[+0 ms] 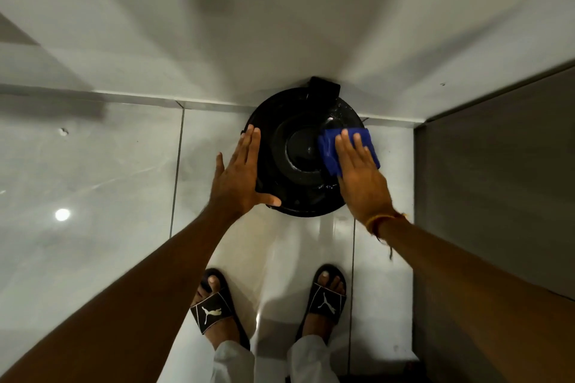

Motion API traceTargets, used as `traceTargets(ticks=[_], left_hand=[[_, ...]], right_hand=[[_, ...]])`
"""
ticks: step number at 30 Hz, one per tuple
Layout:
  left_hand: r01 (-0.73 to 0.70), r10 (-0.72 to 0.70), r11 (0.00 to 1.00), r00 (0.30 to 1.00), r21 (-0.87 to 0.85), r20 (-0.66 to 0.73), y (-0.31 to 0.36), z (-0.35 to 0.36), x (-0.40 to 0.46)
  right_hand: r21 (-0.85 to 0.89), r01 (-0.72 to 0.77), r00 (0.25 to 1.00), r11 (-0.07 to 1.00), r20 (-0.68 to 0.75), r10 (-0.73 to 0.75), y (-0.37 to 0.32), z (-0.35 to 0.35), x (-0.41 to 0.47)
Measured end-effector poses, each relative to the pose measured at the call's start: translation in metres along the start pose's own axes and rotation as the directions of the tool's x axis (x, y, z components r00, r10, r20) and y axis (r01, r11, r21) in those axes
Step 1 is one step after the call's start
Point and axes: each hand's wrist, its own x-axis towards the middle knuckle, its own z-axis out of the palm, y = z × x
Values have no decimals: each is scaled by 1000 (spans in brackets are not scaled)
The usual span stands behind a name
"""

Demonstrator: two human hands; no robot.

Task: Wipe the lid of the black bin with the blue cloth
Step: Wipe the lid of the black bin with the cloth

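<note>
- The right hand (pixel 357 171) lies flat over much of the blue cloth (pixel 329 149).
- The black bin's body is hidden beneath its lid (pixel 298 109).
- Both forearms and trouser legs are cut off by the picture's lower edge.

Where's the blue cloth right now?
In the head view, the blue cloth lies on the right side of the black bin's lid, pressed flat under the right hand.
</note>
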Motion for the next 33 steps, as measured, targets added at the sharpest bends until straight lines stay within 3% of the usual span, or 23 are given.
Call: traceTargets(ticks=[3,5,7,10,12,14,17,19,21,25,28,31,33], left_hand=[[-10,10,1000,1000,-19,-9,-4,-1,-2],[-19,18,999,1000,-31,-6,-3,0,-1],[-19,19,999,1000,-25,-3,-2,0,0],[-7,7,1000,1000,-4,-10,0,0,-1],[-7,6,1000,1000,-7,-10,0,0,0],[-16,16,1000,1000,-13,-12,1,-1,0],[-27,26,999,1000,-19,-14,0,0,1],[-21,21,1000,1000,-19,-5,-1,0,1],[-24,24,999,1000,-33,1,-2,0,1],[-27,27,999,1000,-37,-7,0,0,-1],[-32,32,999,999,-43,-12,-1,0,0],[-3,3,1000,1000,-26,-10,1,-1,1],[-2,1,1000,1000,-19,-14,4,-1,0]], right_hand=[[162,-113,992,980,-37,120,-9,-13,41],[131,-106,991,986,-63,115,-13,-11,54],[48,-31,995,998,-95,35,-16,-1,50],[-104,210,976,972,-26,-214,-14,17,15],[-42,250,968,967,-11,-251,-6,23,-13],[177,139,990,974,-25,-137,-2,20,-26],[478,-93,979,874,-115,167,-13,10,-5],[594,-244,919,767,-111,378,-14,2,29],[595,-316,884,739,-98,457,-7,-6,64],[360,-236,952,903,-101,289,1,-4,90],[192,-60,983,979,-159,91,-1,-1,71],[-95,236,966,967,-84,-244,1,14,33],[-43,278,960,960,-32,-279,3,21,10]])
